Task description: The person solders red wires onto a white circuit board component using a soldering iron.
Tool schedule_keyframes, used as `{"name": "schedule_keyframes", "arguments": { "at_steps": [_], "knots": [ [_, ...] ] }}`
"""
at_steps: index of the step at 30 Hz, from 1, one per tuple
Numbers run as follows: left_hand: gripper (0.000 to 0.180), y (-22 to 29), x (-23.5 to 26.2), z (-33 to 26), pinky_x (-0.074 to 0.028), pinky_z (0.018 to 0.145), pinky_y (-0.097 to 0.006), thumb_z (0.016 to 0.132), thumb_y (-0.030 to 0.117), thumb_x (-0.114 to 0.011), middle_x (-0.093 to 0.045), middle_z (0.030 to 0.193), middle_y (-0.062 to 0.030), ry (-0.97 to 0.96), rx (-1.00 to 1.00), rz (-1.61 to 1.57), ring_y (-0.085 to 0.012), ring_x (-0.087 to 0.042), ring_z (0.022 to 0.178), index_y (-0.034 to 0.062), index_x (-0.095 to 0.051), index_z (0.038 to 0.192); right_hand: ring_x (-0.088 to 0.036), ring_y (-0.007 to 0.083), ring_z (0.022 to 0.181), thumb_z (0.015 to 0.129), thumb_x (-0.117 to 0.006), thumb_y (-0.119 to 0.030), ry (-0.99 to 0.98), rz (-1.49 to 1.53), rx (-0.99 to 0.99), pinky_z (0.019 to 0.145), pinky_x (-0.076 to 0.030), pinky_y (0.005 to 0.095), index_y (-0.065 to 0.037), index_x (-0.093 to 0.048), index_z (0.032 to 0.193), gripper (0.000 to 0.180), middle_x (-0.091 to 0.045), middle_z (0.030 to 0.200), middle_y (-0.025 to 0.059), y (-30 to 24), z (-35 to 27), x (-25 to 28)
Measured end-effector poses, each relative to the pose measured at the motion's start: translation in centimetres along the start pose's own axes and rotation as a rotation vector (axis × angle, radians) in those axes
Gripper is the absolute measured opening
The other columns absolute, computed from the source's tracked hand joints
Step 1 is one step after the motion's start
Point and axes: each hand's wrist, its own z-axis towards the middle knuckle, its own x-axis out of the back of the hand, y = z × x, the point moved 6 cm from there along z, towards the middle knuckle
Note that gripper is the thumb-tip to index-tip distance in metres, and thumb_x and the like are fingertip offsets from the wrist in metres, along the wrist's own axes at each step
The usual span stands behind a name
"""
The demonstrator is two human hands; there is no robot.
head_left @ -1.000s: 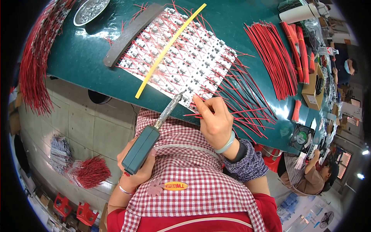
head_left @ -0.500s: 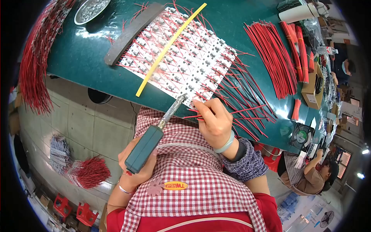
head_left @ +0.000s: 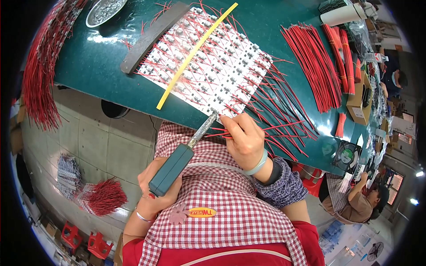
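Green tabletop (head_left: 106, 73) stretching across the top of the frame, pale tiled floor (head_left: 126, 142) at left, and a seated co-worker (head_left: 355, 205) down at lower right! Your white sheet of small circuit boards (head_left: 224, 82) lies at upper centre, tilted, crossed by a yellow strip (head_left: 194, 54), with a dark bar (head_left: 153, 40) along its upper-left edge. Now to the middle: your left hand (head_left: 163, 200) is wrapped round the green-handled soldering iron (head_left: 172, 169), its tip right at the sheet's lower corner. Just beside that tip, to the right, your right hand (head_left: 246, 141) has its index finger and thumb at that same corner, the fingers (head_left: 226, 121) closed on red wires (head_left: 286, 126); their ends poke out left of the thumb. Exactly what the fingertips pinch is too small to tell. Over at upper right, loose red wires (head_left: 310, 68) lie fanned out.
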Motion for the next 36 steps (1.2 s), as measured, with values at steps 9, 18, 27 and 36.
{"name": "schedule_keyframes", "arguments": {
  "at_steps": [9, 18, 27, 36],
  "knots": [
    [0.021, -0.1, -0.1, 0.1, -0.056, 0.068, -0.033, 0.072, -0.007, -0.072, -0.068, 0.091, -0.0144, -0.006, -0.021, 0.042, -0.0271, -0.070, 0.077, -0.0043, -0.069, 0.092, -0.058, 0.0243, 0.069, 0.068, -0.065, 0.009, -0.006, 0.007, -0.001, 0.055, -0.048, 0.0366, 0.004, -0.068, 0.101, 0.033, -0.048, 0.077, 0.0095, 0.0, 0.0, -0.1],
    [0.022, 0.2, 0.0, 0.1, -0.054, 0.066, -0.032, 0.069, -0.007, -0.073, -0.067, 0.086, -0.0131, 0.002, -0.026, 0.040, -0.0273, -0.068, 0.072, -0.0031, -0.066, 0.090, -0.058, 0.0238, 0.069, 0.070, -0.066, 0.007, -0.038, -0.009, -0.005, 0.055, -0.048, 0.0360, 0.003, -0.067, 0.101, 0.032, -0.048, 0.078, 0.0094, -0.1, 0.1, -0.1],
    [0.019, 0.9, 0.3, 0.2, -0.055, 0.063, -0.033, 0.070, -0.008, -0.071, -0.066, 0.085, -0.0140, 0.015, -0.141, 0.100, -0.0285, -0.067, 0.070, -0.0041, -0.069, 0.089, -0.058, 0.0243, 0.068, 0.069, -0.066, 0.008, -0.042, -0.005, -0.013, 0.054, -0.049, 0.0364, 0.003, -0.067, 0.102, 0.033, -0.047, 0.079, 0.0098, 0.0, 0.0, -0.3],
    [0.019, 0.9, 0.4, 0.1, -0.057, 0.066, -0.033, 0.071, -0.007, -0.070, -0.069, 0.091, -0.0156, 0.026, -0.118, 0.082, -0.0288, -0.071, 0.076, -0.0052, -0.070, 0.090, -0.059, 0.0251, 0.068, 0.068, -0.066, 0.010, -0.048, 0.017, -0.040, 0.055, -0.050, 0.0378, 0.002, -0.067, 0.102, 0.034, -0.049, 0.081, 0.0103, 0.2, 0.0, -0.2]
  ]
}}
